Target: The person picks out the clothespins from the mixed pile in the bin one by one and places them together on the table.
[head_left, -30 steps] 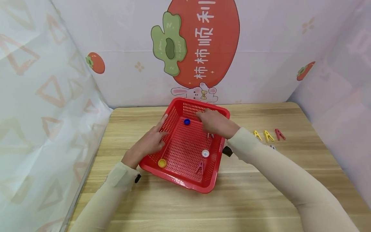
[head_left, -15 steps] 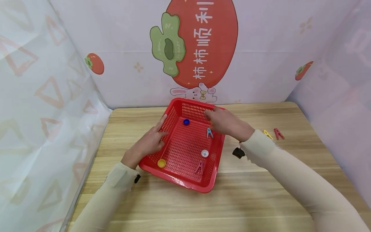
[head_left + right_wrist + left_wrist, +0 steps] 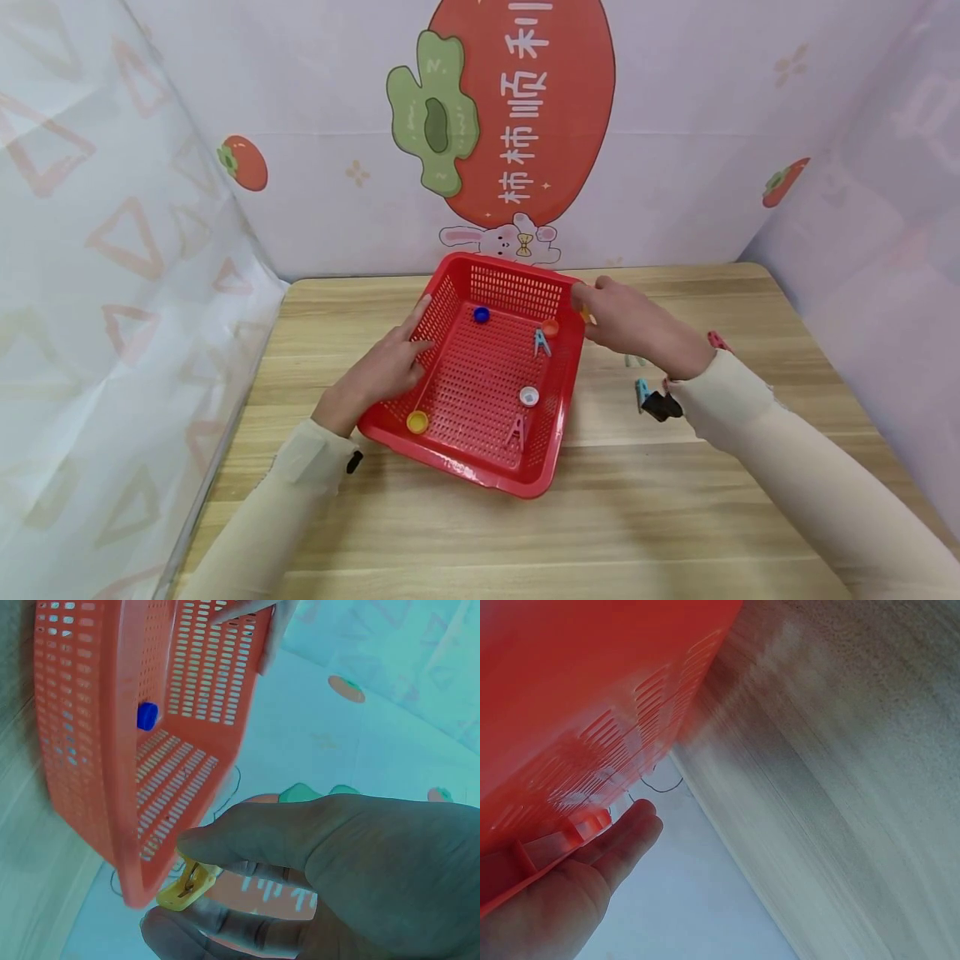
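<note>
A red slotted plastic basket (image 3: 480, 375) stands at an angle on the table. My left hand (image 3: 378, 367) grips its left rim, thumb inside and fingers outside; in the left wrist view, fingertips (image 3: 634, 832) show below the rim. Just outside the basket's right rim, my right hand (image 3: 630, 321) pinches a yellow clothespin (image 3: 187, 886) between thumb and fingers. Inside the basket lie a blue cap (image 3: 482, 315), an orange cap (image 3: 551, 328), a white cap (image 3: 528, 397), a yellow cap (image 3: 417, 422), a light-blue clothespin (image 3: 542, 342) and a pinkish-red clothespin (image 3: 516, 433).
Right of the basket, a light-blue clothespin (image 3: 642, 394) and a partly covered red clothespin (image 3: 717, 340) lie on the wooden table (image 3: 465, 550). My right arm and wrist strap (image 3: 662, 407) hide other small pieces. Printed cloth walls (image 3: 315, 167) border the table.
My right hand has moved right, from over the basket to outside its right rim, uncovering the orange cap and light-blue clothespin. The left hand and basket stay put.
</note>
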Motion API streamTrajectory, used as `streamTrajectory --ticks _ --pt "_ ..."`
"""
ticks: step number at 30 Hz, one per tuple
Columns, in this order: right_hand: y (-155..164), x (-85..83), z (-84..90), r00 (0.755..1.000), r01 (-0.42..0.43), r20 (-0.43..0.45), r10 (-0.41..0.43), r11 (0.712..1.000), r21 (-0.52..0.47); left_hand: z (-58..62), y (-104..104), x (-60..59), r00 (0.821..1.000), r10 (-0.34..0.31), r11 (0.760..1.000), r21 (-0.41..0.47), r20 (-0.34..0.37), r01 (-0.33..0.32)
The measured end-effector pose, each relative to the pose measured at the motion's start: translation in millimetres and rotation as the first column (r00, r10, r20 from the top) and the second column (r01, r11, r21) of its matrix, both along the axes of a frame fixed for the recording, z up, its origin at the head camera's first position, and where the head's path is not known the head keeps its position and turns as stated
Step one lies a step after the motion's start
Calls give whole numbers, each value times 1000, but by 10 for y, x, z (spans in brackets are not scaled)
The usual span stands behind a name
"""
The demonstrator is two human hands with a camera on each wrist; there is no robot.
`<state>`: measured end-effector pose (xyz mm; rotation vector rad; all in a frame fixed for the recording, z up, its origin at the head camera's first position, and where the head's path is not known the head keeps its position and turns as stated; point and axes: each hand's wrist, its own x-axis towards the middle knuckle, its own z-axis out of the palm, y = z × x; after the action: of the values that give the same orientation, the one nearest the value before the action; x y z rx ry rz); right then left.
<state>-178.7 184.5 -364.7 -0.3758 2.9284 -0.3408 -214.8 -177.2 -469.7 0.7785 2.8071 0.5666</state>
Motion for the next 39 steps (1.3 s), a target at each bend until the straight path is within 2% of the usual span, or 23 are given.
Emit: streamTrajectory --ticks 13,28,39 --pt "349 126 -3 1000 18 -11 -18 1000 2 -14 -12 8 1000 -10 1000 0 -14 10" --pt "820 284 -139 999 47 -7 -47 999 -9 -17 -10 10 1000 -10 1000 -9 -9 9" --pt "1180 371 -312 999 29 -25 -29 999 -29 6 2 -2 1000 -4 1000 -16 -3 3"
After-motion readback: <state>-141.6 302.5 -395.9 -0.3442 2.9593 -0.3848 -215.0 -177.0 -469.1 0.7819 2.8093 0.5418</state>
